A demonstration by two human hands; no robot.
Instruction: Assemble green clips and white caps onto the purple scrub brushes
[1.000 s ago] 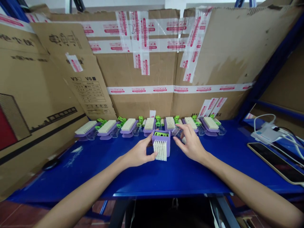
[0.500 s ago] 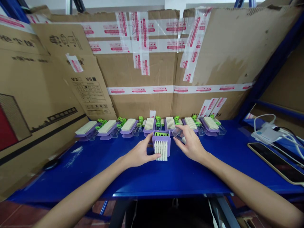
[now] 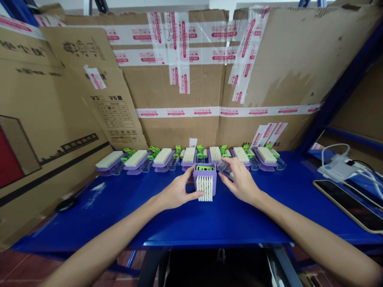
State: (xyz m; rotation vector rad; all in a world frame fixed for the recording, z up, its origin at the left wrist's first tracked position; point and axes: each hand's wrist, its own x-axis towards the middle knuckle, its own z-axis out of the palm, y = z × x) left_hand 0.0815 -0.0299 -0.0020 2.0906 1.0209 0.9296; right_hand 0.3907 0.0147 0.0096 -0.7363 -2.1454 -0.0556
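My left hand (image 3: pixel 176 194) grips a purple brush (image 3: pixel 205 180) with white bristles facing me and a green part on top, held just above the blue table (image 3: pixel 191 223). Right beside it, my right hand (image 3: pixel 241 182) pinches a clear plastic cover (image 3: pixel 225 169) at the brush's right side. Behind both hands runs a row of several purple brushes (image 3: pixel 163 157) lying bristles up, with green pieces and clear covers between them.
Taped cardboard boxes (image 3: pixel 191 79) wall in the back and left of the table. A phone (image 3: pixel 348 205) lies at the right edge, with a white charger and cables (image 3: pixel 338 167) behind it. A small dark object (image 3: pixel 64 204) rests at the left.
The brush in my left hand has turned slightly and shifted a little away from me. My right hand lifted the clear cover and holds it next to the brush.
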